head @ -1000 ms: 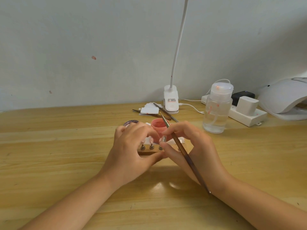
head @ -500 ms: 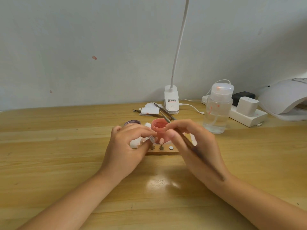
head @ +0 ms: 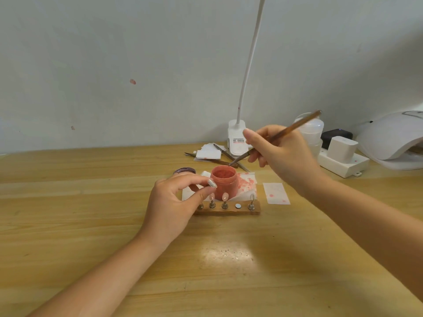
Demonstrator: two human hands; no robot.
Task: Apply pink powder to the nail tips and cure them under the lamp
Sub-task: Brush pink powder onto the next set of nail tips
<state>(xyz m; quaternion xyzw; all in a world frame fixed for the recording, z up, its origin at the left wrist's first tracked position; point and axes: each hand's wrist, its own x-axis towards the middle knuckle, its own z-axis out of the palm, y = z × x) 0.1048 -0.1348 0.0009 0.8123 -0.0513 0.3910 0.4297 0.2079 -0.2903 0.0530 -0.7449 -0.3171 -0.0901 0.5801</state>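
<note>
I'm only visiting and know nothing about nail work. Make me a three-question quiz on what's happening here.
1. True or false: the brush tip is at the open pink powder jar.
2. What does the left hand pinch? A) a nail tip on its peg B) the jar lid C) tweezers
3. Fill in: one spot on the wooden stand shows a bare ____ with no peg.

Key: 1 true; 2 A; 3 magnet disc.

No text can be read with certainty: small dark print is seen on a label on the white lamp base [head: 237,143], but it is too blurred.
</note>
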